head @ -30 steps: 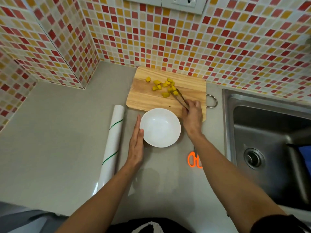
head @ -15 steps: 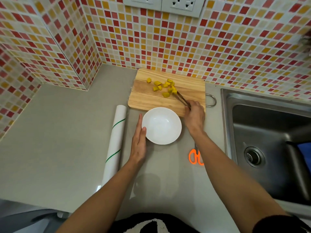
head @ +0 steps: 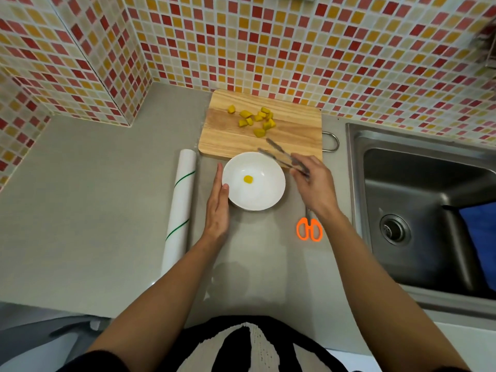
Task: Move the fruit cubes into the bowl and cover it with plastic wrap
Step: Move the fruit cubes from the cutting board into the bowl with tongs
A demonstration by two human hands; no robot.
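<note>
Several yellow fruit cubes (head: 257, 119) lie on a wooden cutting board (head: 295, 135) against the tiled wall. In front of the board stands a white bowl (head: 268, 194) with one yellow cube (head: 248, 179) in its bottom. My left hand (head: 218, 208) rests flat against the bowl's left side, fingers straight. My right hand (head: 312, 181) grips metal tongs (head: 279, 154) just right of the bowl; their tips are apart and hold nothing, over the bowl's far rim. A roll of plastic wrap (head: 179, 205) lies on the counter left of the bowl.
Orange-handled scissors (head: 309, 229) lie on the grey counter right of the bowl, partly under my right forearm. A steel sink (head: 418, 210) fills the right side. Tiled walls close the back and left corner.
The tongs left the cube pile and came back over the bowl. One cube now lies in the bowl and the tongs' tips have parted. My left hand stays at the bowl.
</note>
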